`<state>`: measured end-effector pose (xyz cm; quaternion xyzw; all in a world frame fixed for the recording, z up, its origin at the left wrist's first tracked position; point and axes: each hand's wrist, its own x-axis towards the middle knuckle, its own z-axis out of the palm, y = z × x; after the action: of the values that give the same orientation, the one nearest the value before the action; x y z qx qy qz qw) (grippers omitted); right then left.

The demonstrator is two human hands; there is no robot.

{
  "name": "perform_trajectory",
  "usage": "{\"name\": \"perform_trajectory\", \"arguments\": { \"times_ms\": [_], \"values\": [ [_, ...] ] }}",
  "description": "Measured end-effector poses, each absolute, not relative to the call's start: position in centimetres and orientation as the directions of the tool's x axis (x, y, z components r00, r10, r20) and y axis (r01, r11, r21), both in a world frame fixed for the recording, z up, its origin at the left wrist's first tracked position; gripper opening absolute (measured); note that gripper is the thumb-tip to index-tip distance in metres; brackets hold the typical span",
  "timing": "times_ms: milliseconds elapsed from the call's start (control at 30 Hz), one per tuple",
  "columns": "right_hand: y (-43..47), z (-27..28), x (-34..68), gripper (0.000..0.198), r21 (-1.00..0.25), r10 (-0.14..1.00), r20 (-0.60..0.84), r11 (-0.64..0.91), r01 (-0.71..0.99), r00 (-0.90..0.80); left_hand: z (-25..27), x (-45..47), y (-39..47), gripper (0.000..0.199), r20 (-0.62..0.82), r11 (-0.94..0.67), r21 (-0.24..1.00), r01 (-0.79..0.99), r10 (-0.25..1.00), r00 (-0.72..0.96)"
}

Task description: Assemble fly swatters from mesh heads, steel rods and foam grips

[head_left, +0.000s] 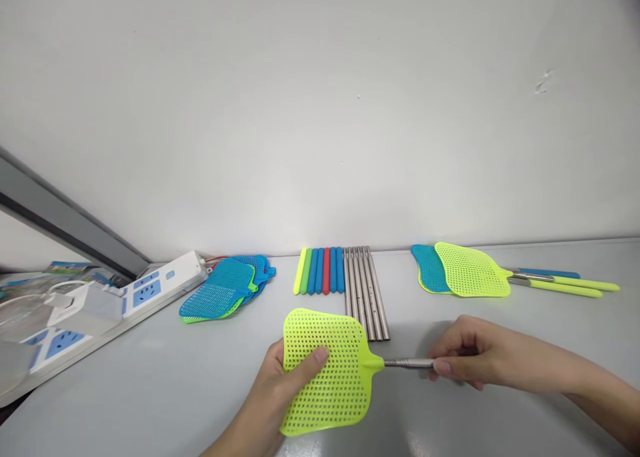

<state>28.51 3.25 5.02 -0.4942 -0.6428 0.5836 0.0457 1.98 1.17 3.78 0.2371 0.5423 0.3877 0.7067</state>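
My left hand [285, 390] grips a yellow-green fly swatter head [345, 370] by its left side, thumb on top of the mesh and fingers behind it. A thin metal rod [410, 362] runs out of the neck of the head to the right. Its other end is pinched between the thumb and fingers of my right hand [465, 357], which hide the end. Behind the head lies a row of several metal rods [367, 297]. Left of them several handle sleeves [319, 270] in yellow, green, blue and red lie side by side.
A stack of blue and green swatter heads [217, 290] lies at the left, against a white power strip [165, 287] with plugs in it. Swatters with handles [473, 270] are piled at the back right. A white wall [320, 110] closes off the back of the grey table [150, 404].
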Motion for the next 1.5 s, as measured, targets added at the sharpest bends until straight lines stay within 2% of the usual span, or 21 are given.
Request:
{"name": "perform_trajectory", "arguments": {
  "times_ms": [200,433,633,767,967,1067,1300,1500],
  "values": [
    [3.2,5.1,28.5,0.033,-0.789,0.68,-0.532,-0.181,0.587,-0.505,3.7,2.2,0.9,0.04,-0.533,0.57,0.793,-0.213,0.82,0.209],
    [3.5,4.6,28.7,0.032,-0.818,0.607,-0.541,-0.218,0.532,-0.583,3.1,2.9,-0.5,0.042,-0.487,0.489,0.865,-0.112,0.872,0.051],
    [3.3,4.3,28.5,0.032,-0.838,0.583,-0.534,-0.268,0.476,-0.612,3.0,3.1,-0.8,0.037,-0.454,0.454,0.89,-0.051,0.891,0.002],
    [2.8,4.5,28.2,0.033,-0.817,0.571,-0.574,-0.347,0.461,-0.587,2.9,3.1,-0.8,0.038,-0.45,0.451,0.891,-0.061,0.893,0.021],
    [2.3,3.2,27.9,0.034,-0.766,0.441,-0.63,-0.491,0.415,-0.64,2.8,3.2,-1.2,0.041,-0.462,0.464,0.883,-0.067,0.886,0.04],
    [2.1,2.9,27.5,0.035,-0.751,0.438,-0.64,-0.529,0.395,-0.631,2.7,3.2,-1.2,0.039,-0.455,0.456,0.889,-0.044,0.89,0.035],
    [1.8,3.0,27.4,0.038,-0.749,0.439,-0.642,-0.533,0.393,-0.628,2.3,2.8,-1.2,0.042,-0.459,0.46,0.888,-0.018,0.887,0.059],
    [2.2,3.3,27.6,0.042,-0.776,0.45,-0.616,-0.489,0.398,-0.647,3.1,2.5,-0.3,0.038,-0.467,0.49,0.866,-0.099,0.864,0.188]
  ]
}}
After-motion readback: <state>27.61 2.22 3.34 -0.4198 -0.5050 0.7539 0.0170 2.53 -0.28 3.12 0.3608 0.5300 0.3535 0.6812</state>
